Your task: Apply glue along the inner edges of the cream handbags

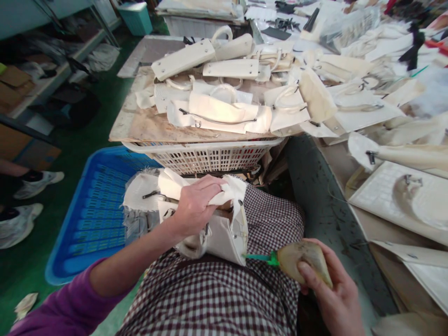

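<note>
My left hand [196,203] is closed on a cream bag piece [224,233] that rests on my checked-apron lap [217,298]; the fingers fold its upper flap over. Metal hardware shows at the piece's left edge. My right hand [331,294] grips a yellowish squeeze bottle [303,261] with a green nozzle [261,257]. The nozzle tip points left and touches the lower right edge of the bag piece.
A white slotted basket [210,156] under a wooden board [150,128] stacked with several cream bag parts stands ahead. A blue crate [94,214] lies on the green floor at left. A worktable [385,186] with more parts runs along the right. Another person's shoes [21,205] are at far left.
</note>
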The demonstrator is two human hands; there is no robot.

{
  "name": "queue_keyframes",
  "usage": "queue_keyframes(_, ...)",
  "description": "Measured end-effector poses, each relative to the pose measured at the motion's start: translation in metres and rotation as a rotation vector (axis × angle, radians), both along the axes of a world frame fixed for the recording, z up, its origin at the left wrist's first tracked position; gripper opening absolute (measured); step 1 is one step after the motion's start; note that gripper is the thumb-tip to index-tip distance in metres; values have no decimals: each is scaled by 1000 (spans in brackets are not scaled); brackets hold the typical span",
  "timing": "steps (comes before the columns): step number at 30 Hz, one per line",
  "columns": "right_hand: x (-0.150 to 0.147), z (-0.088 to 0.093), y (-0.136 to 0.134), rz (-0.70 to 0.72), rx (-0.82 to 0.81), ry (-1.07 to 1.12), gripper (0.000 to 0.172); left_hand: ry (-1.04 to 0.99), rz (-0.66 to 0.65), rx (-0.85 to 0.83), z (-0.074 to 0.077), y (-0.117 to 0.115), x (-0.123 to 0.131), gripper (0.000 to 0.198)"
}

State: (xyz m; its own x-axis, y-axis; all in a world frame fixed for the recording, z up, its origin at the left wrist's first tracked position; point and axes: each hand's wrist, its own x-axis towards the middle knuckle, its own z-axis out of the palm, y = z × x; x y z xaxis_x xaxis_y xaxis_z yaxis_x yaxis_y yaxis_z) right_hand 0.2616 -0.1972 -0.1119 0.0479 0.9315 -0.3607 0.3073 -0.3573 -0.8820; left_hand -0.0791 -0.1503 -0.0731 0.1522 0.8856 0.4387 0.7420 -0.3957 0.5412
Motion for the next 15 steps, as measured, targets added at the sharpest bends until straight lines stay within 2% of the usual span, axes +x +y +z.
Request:
queue_keyframes(3, -7, -2, 4, -42, 98, -7, 56, 60, -7, 44, 5, -9, 4, 26)
queue_keyframes(6, -11, -7, 9, -18, 203, 12, 50, 92, -30, 53, 7, -16, 7, 27)
queue_keyframes(10, -4, -9, 14, 116, 328, -39, 46, 121, -52, 42, 8, -24, 6, 24)
queue_keyframes(13, 5, -4, 17, 255, 325, -63, 46, 109, -76, 52, 7, -31, 5, 21)
queue_keyframes(15, 8, -2, 18, 291, 317, -72, 45, 105, -94, 41, 6, -35, 6, 20)
